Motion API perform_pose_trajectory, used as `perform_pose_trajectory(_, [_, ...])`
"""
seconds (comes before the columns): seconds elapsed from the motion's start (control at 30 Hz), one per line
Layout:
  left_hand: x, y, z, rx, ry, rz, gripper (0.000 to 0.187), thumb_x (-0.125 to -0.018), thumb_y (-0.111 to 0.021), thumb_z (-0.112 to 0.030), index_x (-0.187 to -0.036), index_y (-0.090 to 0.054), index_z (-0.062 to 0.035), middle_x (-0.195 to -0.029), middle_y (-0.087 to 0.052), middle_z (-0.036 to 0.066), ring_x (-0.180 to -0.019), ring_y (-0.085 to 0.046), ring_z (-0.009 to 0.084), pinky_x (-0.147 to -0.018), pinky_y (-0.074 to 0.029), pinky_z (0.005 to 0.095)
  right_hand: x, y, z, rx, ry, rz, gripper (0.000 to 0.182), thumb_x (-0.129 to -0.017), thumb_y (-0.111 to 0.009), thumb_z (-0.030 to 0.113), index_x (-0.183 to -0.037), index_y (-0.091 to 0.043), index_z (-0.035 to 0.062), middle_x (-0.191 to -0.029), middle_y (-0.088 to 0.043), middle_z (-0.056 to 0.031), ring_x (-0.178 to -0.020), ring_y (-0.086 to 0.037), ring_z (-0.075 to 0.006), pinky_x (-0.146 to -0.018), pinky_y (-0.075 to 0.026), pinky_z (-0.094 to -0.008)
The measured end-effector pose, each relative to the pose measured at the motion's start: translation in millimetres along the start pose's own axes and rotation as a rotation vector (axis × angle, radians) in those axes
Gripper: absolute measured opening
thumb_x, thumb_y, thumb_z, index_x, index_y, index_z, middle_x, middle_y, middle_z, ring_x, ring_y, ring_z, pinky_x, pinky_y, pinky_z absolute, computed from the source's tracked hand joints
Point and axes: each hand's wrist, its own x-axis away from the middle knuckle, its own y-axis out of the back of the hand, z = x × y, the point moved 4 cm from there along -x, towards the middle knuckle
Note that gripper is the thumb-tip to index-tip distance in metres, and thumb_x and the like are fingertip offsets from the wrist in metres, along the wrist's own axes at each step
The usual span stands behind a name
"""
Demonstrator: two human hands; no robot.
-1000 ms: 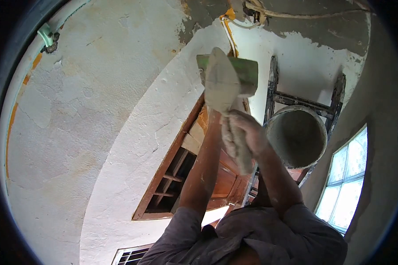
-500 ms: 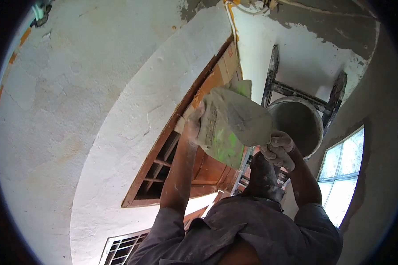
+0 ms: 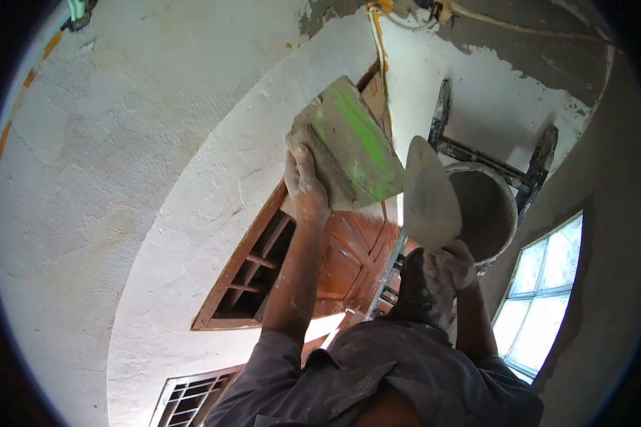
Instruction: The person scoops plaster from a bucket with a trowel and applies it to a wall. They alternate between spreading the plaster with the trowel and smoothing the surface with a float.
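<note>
Since the frame half a second back, the green-faced board (image 3: 369,135) is up and to the left; the trowel (image 3: 431,196) is off its face and turned tip-up. Board is in the air, upper middle of my view, carried only by the left hand (image 3: 307,186), fingers clamped on its lower-left edge; I cannot see the grip underneath.

Risks, my judgement: the one-edge hold could let the board twist; tilt could shed any loose grey coating; a sideways swing could knock blade against board.

Orientation: board's long axis runs upper left to lower right, along the green streaks, smeared face towards me. Trowel blade stands by the board's right corner, contact undetermined; tip points up, slightly left. Right hand (image 3: 457,267) is wrapped round the handle end, fingers closed. Behind the blade: bucket (image 3: 512,213), left rim partly covered, ladder (image 3: 543,155) beyond.
</note>
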Motion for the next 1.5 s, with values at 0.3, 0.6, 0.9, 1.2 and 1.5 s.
perform_pose_trajectory(0.3, [75,1,21,-0.265,0.125,0.176,0.064,-0.1,-0.05,-0.05,-0.135,-0.045,0.0034,-0.123,-0.057,0.013,-0.113,-0.053,0.0213,-0.099,-0.043,0.0353,-101,-61,58,-0.299,0.208,0.077,0.029,-0.1,-0.048,0.022,-0.109,-0.057,-0.0034,-0.069,-0.056,-0.0089,-0.045,-0.053,-0.0178,-0.041,-0.046,-0.0303])
perform_pose_trajectory(0.6, [110,38,31,-0.367,0.19,0.065,0.063,-0.098,-0.052,-0.049,-0.132,-0.048,0.004,-0.118,-0.059,0.016,-0.107,-0.056,0.0214,-0.093,-0.046,0.0359,-223,-112,105,0.559,0.677,-0.24,0.032,-0.098,-0.05,0.011,-0.125,-0.06,-0.0042,-0.082,-0.067,-0.0164,-0.061,-0.064,-0.0202,-0.056,-0.053,-0.0316])
perform_pose_trajectory(0.9, [129,59,56,-0.399,0.26,0.049,0.065,-0.098,-0.052,-0.05,-0.133,-0.047,0.0052,-0.12,-0.059,0.017,-0.109,-0.055,0.0232,-0.095,-0.044,0.0363,-196,-129,105,0.743,0.73,-0.179,0.034,-0.096,-0.056,0.014,-0.124,-0.062,-0.0032,-0.116,-0.066,-0.0249,-0.106,-0.068,-0.0273,-0.093,-0.054,-0.0332])
perform_pose_trajectory(1.2, [141,57,56,-0.421,0.308,0.063,0.062,-0.098,-0.053,-0.049,-0.13,-0.051,0.0044,-0.118,-0.06,0.015,-0.107,-0.056,0.0221,-0.095,-0.044,0.036,-193,-139,121,0.809,0.784,0.037,0.033,-0.095,-0.057,0.012,-0.122,-0.062,-0.0063,-0.113,-0.068,-0.0249,-0.103,-0.069,-0.0283,-0.093,-0.054,-0.0331])
perform_pose_trajectory(1.5, [154,71,49,-0.425,0.358,0.026,0.057,-0.099,-0.051,-0.046,-0.128,-0.052,0.0034,-0.116,-0.06,0.015,-0.105,-0.056,0.0226,-0.093,-0.045,0.0372,-319,11,148,0.787,0.735,-0.53,0.032,-0.096,-0.058,0.021,-0.118,-0.068,-0.0006,-0.084,-0.069,-0.0074,-0.067,-0.059,-0.0111,-0.063,-0.049,-0.0279])
